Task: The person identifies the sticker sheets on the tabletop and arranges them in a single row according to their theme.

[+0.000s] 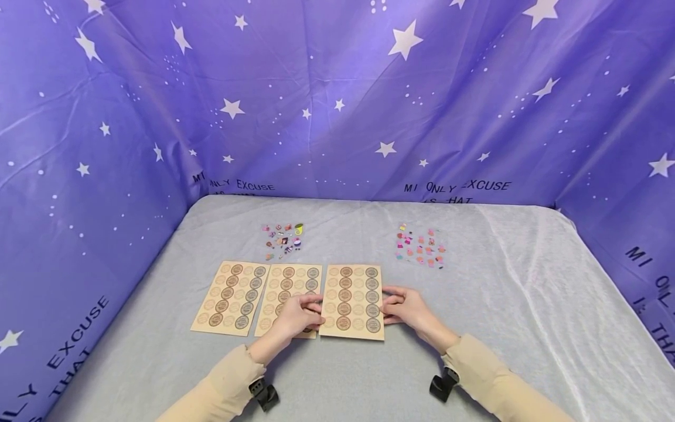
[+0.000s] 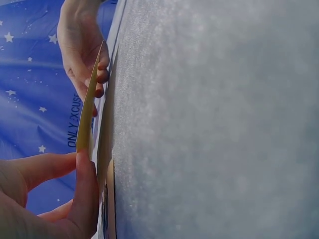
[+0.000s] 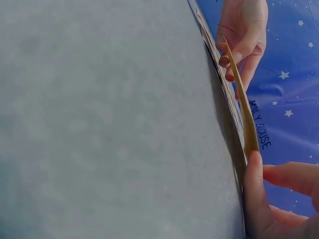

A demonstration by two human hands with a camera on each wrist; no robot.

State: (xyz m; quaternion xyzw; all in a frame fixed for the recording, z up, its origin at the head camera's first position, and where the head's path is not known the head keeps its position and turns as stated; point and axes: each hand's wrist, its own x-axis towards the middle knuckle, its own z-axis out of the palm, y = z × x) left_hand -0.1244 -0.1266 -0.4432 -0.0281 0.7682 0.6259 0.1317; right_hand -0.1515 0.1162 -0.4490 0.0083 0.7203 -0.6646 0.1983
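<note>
Both hands hold a tan sheet of round stickers by its opposite long edges, in the middle of the table. My left hand pinches its left edge between thumb and fingers and overlaps the sheet beside it. At the right edge, my right hand pinches it likewise, fingers partly behind it. Seen edge-on in the left wrist view, the sheet stands raised off the grey tabletop; the right wrist view shows the sheet bowed slightly. Brown and grey printed circles run in columns on it.
Two matching sticker sheets, one at far left and one in the middle, lie side by side on the grey cloth. Behind them are small colourful stickers; pink ones lie back right. A purple starry curtain surrounds the table.
</note>
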